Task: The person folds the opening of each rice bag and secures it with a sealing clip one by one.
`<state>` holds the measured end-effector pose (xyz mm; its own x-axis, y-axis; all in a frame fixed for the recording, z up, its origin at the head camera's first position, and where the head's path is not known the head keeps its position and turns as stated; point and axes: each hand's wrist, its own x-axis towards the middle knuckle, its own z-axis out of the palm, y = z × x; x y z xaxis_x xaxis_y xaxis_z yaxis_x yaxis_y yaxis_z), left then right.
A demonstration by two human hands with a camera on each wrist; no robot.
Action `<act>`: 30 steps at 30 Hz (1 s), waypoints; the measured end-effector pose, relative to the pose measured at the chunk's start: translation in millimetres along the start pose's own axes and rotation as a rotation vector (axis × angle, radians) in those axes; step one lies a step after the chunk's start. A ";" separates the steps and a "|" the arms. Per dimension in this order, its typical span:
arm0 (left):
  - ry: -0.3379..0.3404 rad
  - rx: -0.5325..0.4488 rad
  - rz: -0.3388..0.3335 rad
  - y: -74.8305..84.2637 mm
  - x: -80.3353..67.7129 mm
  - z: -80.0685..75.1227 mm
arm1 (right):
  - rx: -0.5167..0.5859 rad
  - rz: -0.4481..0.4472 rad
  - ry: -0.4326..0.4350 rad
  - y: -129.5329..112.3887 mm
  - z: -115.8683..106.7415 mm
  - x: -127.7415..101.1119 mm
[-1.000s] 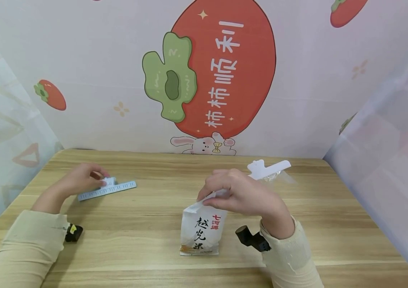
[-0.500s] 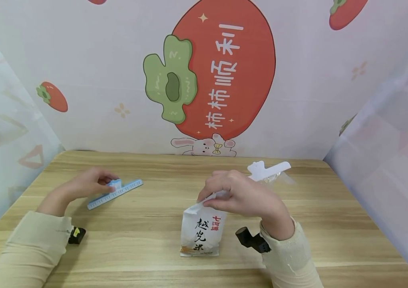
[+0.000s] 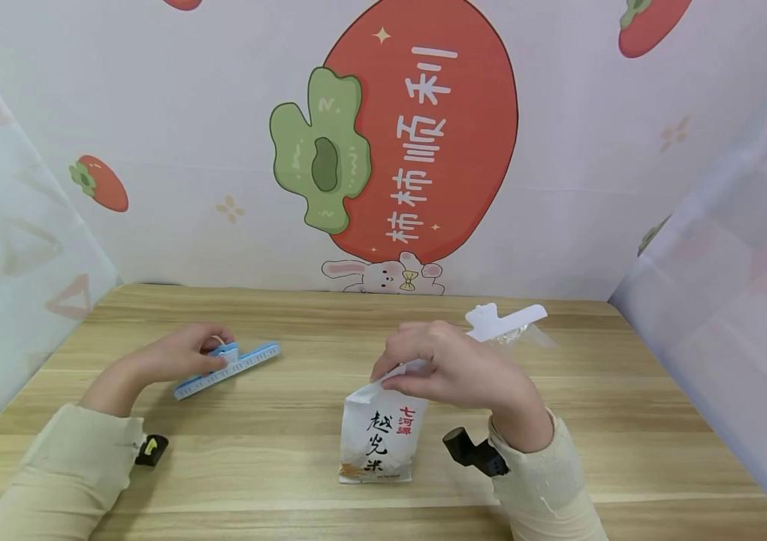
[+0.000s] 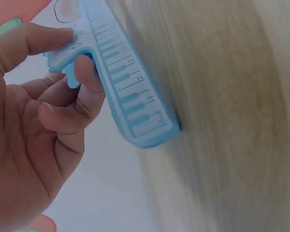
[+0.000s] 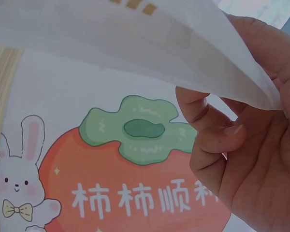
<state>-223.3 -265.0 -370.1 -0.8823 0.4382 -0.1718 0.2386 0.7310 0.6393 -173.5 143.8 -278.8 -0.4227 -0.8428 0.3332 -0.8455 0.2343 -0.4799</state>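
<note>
My left hand (image 3: pixel 180 355) pinches a light blue bag clip (image 3: pixel 248 362) by its handle between thumb and fingers. Piano-key marks and numbers run along the clip's long bar (image 4: pixel 128 82) in the left wrist view. In the head view a bluer edge shows behind the bar's pale front. At the middle of the table, a small white rice bag (image 3: pixel 378 443) with black and red characters stands upright. My right hand (image 3: pixel 457 368) pinches its top edge. From the right wrist view, the bag's white side (image 5: pixel 135 53) stretches across the top, meeting the hand (image 5: pixel 251 145).
Behind the right hand, a white clip (image 3: pixel 505 321) sits on a clear plastic bag (image 3: pixel 535 334). The wooden table (image 3: pixel 275 443) ends at a printed cloth backdrop (image 3: pixel 221 150), with cloth walls on both sides.
My left hand has moved right and a little nearer with the blue clip, whose slant has steepened. The right hand and the rice bag have stayed in place.
</note>
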 end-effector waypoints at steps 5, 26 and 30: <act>0.017 -0.027 0.064 6.6 -0.9 1.5 | 0.001 -0.004 0.005 0.2 0.4 0.0; 0.129 -0.133 0.224 49.7 -19.2 15.1 | 0.000 -0.009 0.004 1.7 1.4 0.2; 0.137 -0.162 0.275 57.7 -23.5 23.0 | 0.001 -0.002 0.003 1.6 1.1 0.3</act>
<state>-179.4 -221.1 -346.4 -0.8427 0.5252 0.1185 0.4171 0.4976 0.7606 -174.6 143.3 -280.3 -0.4218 -0.8418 0.3370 -0.8460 0.2317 -0.4802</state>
